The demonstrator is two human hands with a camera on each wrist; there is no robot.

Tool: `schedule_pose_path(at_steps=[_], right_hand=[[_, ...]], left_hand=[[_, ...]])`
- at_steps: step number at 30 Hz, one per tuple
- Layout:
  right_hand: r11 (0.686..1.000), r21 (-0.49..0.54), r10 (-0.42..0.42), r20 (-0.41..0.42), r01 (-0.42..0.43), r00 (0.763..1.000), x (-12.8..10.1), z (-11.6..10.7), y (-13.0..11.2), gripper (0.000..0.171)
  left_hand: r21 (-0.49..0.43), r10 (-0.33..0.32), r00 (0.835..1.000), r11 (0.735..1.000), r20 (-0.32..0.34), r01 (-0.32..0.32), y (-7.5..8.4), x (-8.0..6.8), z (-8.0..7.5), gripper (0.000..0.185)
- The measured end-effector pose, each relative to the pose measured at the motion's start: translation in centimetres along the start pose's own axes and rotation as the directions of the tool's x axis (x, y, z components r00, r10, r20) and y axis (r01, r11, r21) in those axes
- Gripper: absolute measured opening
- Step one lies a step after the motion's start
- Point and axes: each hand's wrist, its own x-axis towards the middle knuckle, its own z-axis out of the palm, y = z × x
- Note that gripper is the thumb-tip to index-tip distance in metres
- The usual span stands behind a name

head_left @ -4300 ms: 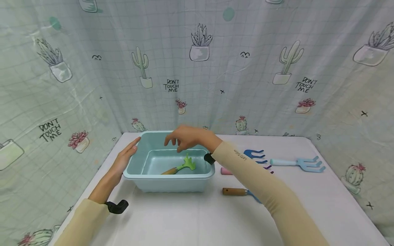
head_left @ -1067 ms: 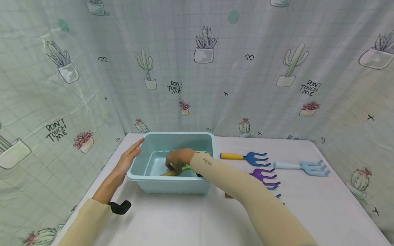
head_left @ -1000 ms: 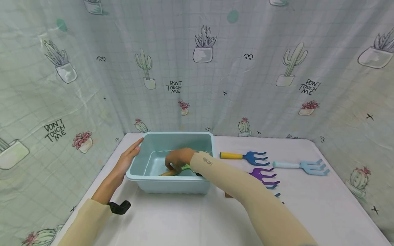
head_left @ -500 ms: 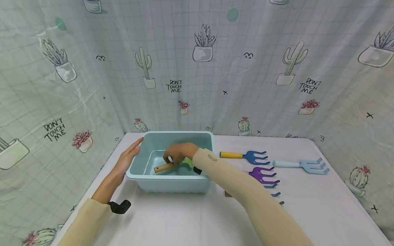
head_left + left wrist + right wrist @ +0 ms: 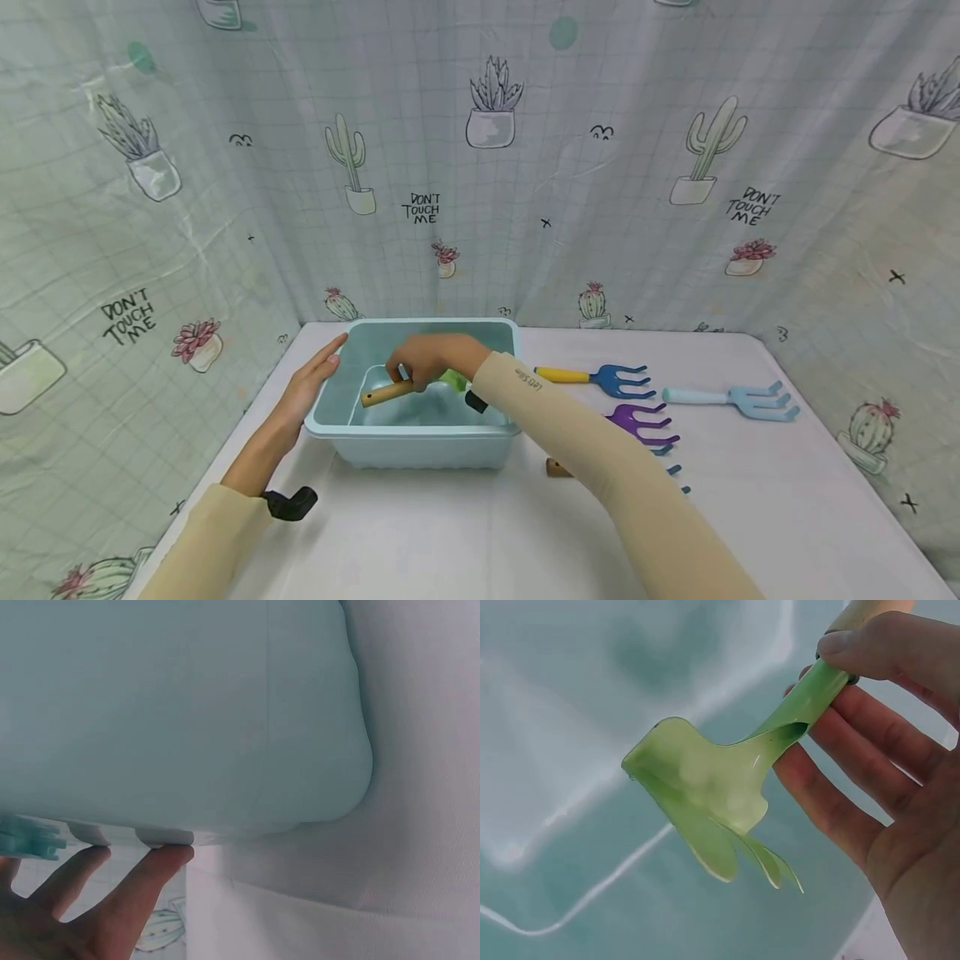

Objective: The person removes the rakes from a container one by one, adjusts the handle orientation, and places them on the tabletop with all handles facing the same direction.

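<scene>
In the head view my right hand pinches a green hand rake by its wooden handle, over the inside of a pale blue basin. The right wrist view shows the thumb and fingers around the joint of handle and neck, with the rake's green, splayed head hanging free above the basin floor. My left hand rests against the basin's left side, fingers extended. From the left wrist, fingertips touch the edge of the basin wall.
Right of the basin lie a yellow-handled blue rake, a light blue rake and a purple rake. A brown wooden handle and blue tines show around my right forearm. A patterned curtain stands behind the white table.
My right hand came down into the basin and took hold of the green hand rake lying there. It has since lifted it slightly, up and to the left. The left hand stays on the basin.
</scene>
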Motion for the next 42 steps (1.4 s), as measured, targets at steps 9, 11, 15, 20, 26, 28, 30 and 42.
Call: schedule_pose_path(at_steps=[9,11,15,20,26,28,30,42], right_hand=[[0.999,-0.028,-0.026,-0.068,0.024,0.997,-1.8,-1.1,-0.2,0.027],[0.999,-0.03,-0.021,-0.077,0.019,0.997,-2.2,-1.3,-0.1,0.027],[1.0,-0.027,-0.016,-0.098,0.013,0.995,-3.4,-1.9,-0.2,0.03],[1.0,-0.024,-0.004,-0.121,0.001,0.993,-5.1,-2.9,-0.2,0.034],[1.0,-0.009,0.009,-0.165,-0.011,0.986,-7.3,-4.1,-0.3,0.034],[1.0,-0.011,0.013,-0.177,-0.015,0.984,-8.0,-4.3,-0.2,0.034],[1.0,-0.012,0.015,-0.186,-0.018,0.982,-8.7,-4.5,-0.2,0.035],[0.999,-0.022,0.033,-0.285,-0.041,0.958,-14.3,-4.7,1.7,0.033]], left_hand=[[0.004,0.0,1.0,1.0,0.006,0.0,-0.1,0.2,0.2,0.06],[0.007,0.0,1.0,1.0,0.006,0.0,-0.2,0.2,0.2,0.06],[0.012,-0.004,1.0,1.0,0.004,0.004,-0.2,0.2,0.3,0.06],[0.011,-0.014,1.0,1.0,0.002,0.014,-0.1,0.1,0.4,0.06],[0.004,-0.012,1.0,1.0,0.002,0.012,0.0,-0.1,0.2,0.06],[0.0,-0.008,1.0,1.0,0.002,0.008,0.0,-0.1,0.2,0.06],[-0.002,-0.007,1.0,1.0,0.002,0.007,-0.1,-0.1,0.2,0.06],[0.003,-0.016,1.0,1.0,0.001,0.016,-0.1,-0.1,0.3,0.06]])
